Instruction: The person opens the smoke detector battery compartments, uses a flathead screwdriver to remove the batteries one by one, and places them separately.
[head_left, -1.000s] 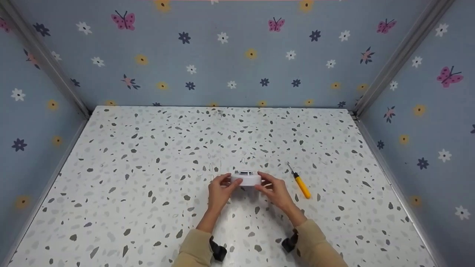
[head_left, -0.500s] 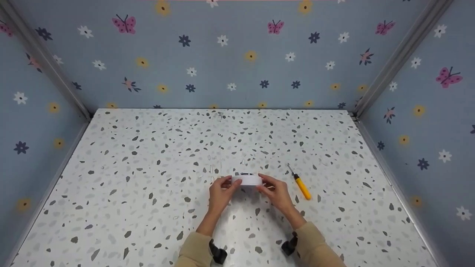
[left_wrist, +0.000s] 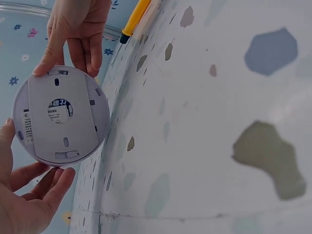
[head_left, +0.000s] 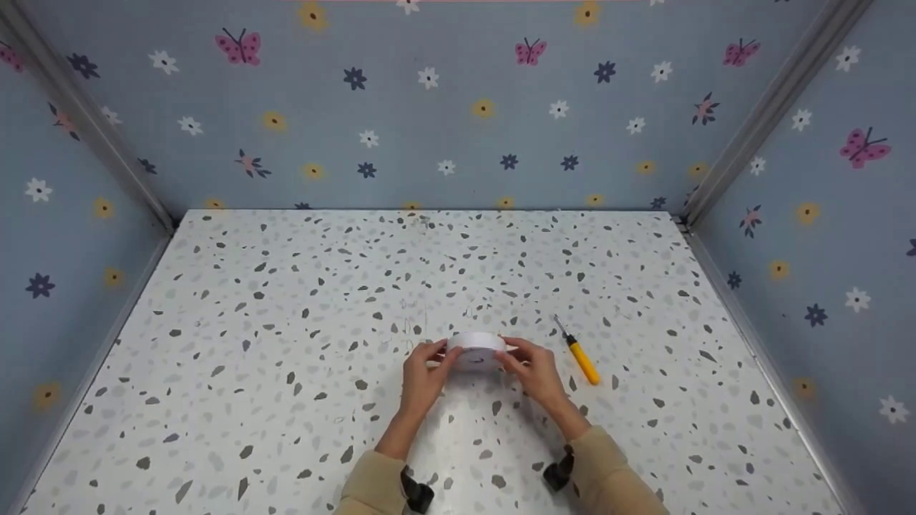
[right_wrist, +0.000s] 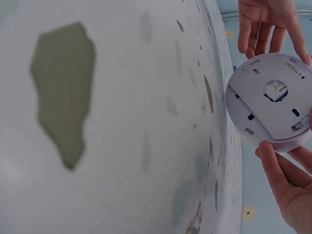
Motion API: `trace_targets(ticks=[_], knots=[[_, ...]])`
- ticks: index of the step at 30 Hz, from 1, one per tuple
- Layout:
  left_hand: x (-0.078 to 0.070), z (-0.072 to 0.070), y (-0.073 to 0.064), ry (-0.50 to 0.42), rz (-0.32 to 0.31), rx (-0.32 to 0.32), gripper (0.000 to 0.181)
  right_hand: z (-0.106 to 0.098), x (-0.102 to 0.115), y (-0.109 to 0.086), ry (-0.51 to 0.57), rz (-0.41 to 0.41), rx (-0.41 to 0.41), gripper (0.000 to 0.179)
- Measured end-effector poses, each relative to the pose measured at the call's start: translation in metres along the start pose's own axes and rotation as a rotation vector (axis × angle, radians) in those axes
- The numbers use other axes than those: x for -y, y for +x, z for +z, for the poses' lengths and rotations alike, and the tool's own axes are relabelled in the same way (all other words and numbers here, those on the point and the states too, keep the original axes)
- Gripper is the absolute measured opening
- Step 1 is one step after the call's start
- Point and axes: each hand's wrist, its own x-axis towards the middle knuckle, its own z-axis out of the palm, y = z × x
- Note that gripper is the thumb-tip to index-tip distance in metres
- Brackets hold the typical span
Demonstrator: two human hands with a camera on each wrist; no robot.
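Note:
Both hands hold a white round smoke detector [head_left: 476, 342] by its sides, raised over the table. My left hand [head_left: 424, 375] pinches its left rim between thumb and fingers, and my right hand [head_left: 537, 372] grips the right rim the same way. Its flat back plate, with slots and a round centre hole, faces my body in the left wrist view, where a printed label [left_wrist: 59, 111] shows through the hole. The detector's front side is hidden. To the right of the right hand lies a screwdriver [head_left: 582, 360] with a yellow handle and its metal tip pointing away.
The white speckled table [head_left: 286, 322] runs back to a blue wall [head_left: 401, 107] printed with flowers and butterflies. Similar panels stand at left and right, with grey metal posts [head_left: 776, 107] at the corners.
The smoke detector has tipped between my hands: its vented top has turned away from view and its back now faces me. Both hands keep their hold, and the screwdriver stays put.

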Motion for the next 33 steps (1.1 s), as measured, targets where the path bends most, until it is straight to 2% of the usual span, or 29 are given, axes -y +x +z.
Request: trace_targets(ticks=[6,10,13,18,21,27,29,31,33], knots=[[0.000,0.000,-0.001,-0.040,0.008,0.035,0.048,-0.001,0.001,0.002,0.022,0.107,0.018,0.049],[0.003,0.001,-0.001,-0.056,-0.017,0.063,0.049,-0.002,0.000,0.003,0.010,0.139,0.031,0.049],[0.005,0.001,-0.001,-0.061,0.000,0.072,0.046,-0.003,-0.002,0.004,0.009,0.136,0.037,0.049],[0.008,0.001,0.002,-0.064,0.041,0.062,0.039,-0.003,-0.002,0.007,0.017,0.102,0.024,0.045],[0.009,0.001,0.005,-0.066,0.044,0.056,0.035,-0.002,-0.002,0.009,0.010,0.104,-0.002,0.045],[0.012,0.002,0.010,-0.092,0.028,0.035,0.032,0.001,-0.005,0.012,0.056,0.201,-0.061,0.048],[0.013,0.003,0.011,-0.106,0.028,0.025,0.032,0.001,-0.006,0.012,0.095,0.188,-0.084,0.046],[0.004,0.002,0.011,-0.111,0.018,0.019,0.030,0.000,0.003,0.010,0.099,0.152,-0.106,0.041],[0.004,0.003,0.012,-0.099,0.008,0.013,0.030,0.000,0.008,0.009,0.097,0.115,-0.124,0.038]])
